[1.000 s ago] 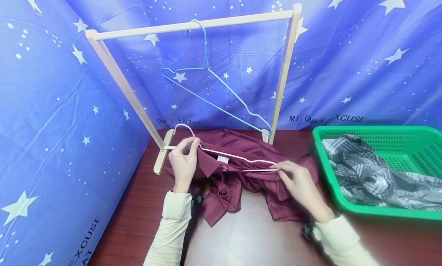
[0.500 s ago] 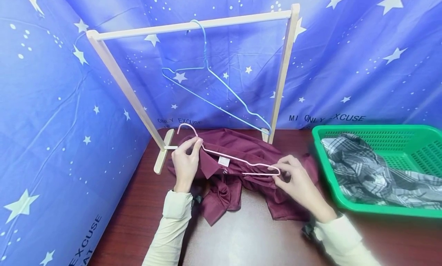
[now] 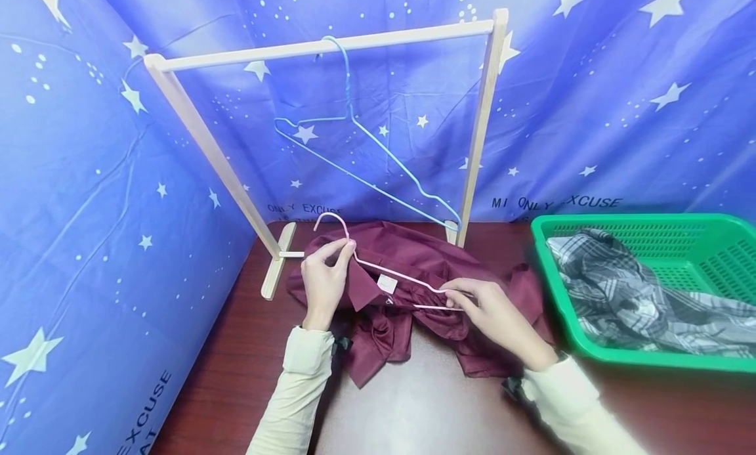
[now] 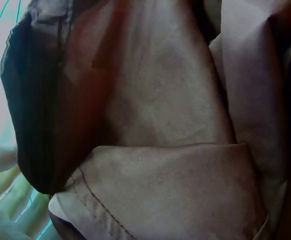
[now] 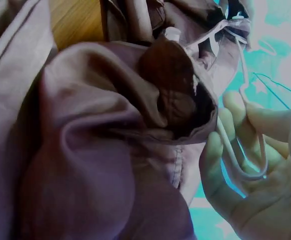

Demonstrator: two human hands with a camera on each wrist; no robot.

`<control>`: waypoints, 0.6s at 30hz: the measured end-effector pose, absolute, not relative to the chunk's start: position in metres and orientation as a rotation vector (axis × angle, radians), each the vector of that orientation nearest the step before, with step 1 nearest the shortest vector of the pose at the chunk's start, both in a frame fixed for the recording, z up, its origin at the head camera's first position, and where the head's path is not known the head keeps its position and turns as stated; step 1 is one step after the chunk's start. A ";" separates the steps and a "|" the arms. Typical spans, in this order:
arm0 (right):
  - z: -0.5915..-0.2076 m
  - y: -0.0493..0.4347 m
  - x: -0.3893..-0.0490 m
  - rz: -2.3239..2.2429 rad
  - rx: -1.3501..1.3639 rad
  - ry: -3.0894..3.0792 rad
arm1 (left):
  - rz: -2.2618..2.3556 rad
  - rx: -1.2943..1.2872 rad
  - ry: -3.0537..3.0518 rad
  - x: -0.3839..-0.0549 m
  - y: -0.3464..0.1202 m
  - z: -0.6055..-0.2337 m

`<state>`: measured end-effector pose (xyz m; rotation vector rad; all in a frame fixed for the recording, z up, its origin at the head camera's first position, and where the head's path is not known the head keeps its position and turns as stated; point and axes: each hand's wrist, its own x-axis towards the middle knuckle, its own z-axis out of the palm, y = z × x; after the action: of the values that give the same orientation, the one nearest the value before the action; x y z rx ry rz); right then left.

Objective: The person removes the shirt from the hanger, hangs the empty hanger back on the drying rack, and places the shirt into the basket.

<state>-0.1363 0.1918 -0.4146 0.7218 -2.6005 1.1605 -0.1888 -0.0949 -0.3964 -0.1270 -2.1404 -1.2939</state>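
Observation:
A thin pink clothes hanger [image 3: 392,271] lies across the neck opening of a maroon shirt [image 3: 384,238], which has a white label [image 3: 386,283] inside. With thumb and fingertips my left hand [image 3: 323,281] pinches the hanger just below its hook, beside the collar. Farther right, my right hand [image 3: 493,314] holds the hanger's right arm. In the right wrist view the hanger's rounded end [image 5: 255,175] sits within the curled fingers, outside the fabric edge. Shirt cloth [image 4: 170,90] fills most of the left wrist view, where only part of the left hand shows. The hanger's left arm is hidden.
Behind the shirt stands a wooden rack [image 3: 413,38] with a blue hanger [image 3: 384,192] on its bar. To the right is a green basket [image 3: 638,355] with a grey plaid garment [image 3: 620,291] in it. Starred blue cloth [image 3: 177,245] encloses the back and left of the brown table [image 3: 218,376].
The pink hanger and my left hand have shifted slightly right. My right hand has loosened at the hanger's tip, then moved inward to hold farther along its arm.

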 end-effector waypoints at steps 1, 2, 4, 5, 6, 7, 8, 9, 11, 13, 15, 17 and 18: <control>-0.415 0.192 -0.137 1.164 0.728 -2.602 | -1.305 -0.130 -2.151 -0.189 -0.095 -0.396; -0.416 0.192 -0.138 1.177 0.735 -2.600 | -1.312 -0.134 -2.161 -0.189 -0.096 -0.396; -0.417 0.193 -0.138 1.189 0.722 -2.596 | -1.282 -0.141 -2.200 -0.189 -0.096 -0.396; -0.418 0.193 -0.138 1.197 0.712 -2.588 | -1.261 -0.154 -2.221 -0.189 -0.097 -0.396; -0.418 0.193 -0.139 1.202 0.697 -2.585 | -1.236 -0.166 -2.243 -0.189 -0.098 -0.396; -0.419 0.194 -0.139 1.210 0.681 -2.583 | -1.210 -0.177 -2.265 -0.188 -0.098 -0.397; -0.419 0.195 -0.139 1.220 0.665 -2.582 | -1.190 -0.188 -2.285 -0.188 -0.099 -0.397; -0.419 0.195 -0.140 1.227 0.644 -2.585 | -1.178 -0.197 -2.306 -0.188 -0.100 -0.398; -0.420 0.197 -0.140 1.249 0.613 -2.592 | -1.198 -0.220 -2.336 -0.187 -0.101 -0.399; -0.421 0.199 -0.140 1.267 0.587 -2.595 | -1.218 -0.229 -2.367 -0.186 -0.103 -0.400; -0.422 0.201 -0.141 1.282 0.570 -2.582 | -1.223 -0.230 -2.393 -0.186 -0.104 -0.402; -0.422 0.205 -0.141 1.281 0.556 -2.560 | -1.203 -0.227 -2.418 -0.185 -0.106 -0.404; -0.423 0.206 -0.141 1.283 0.551 -2.548 | -1.188 -0.224 -2.428 -0.185 -0.107 -0.405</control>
<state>-0.1407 0.2061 -0.4227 0.5507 -2.5479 1.2828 -0.1849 -0.1067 -0.4048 -0.2239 -2.4282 -1.1884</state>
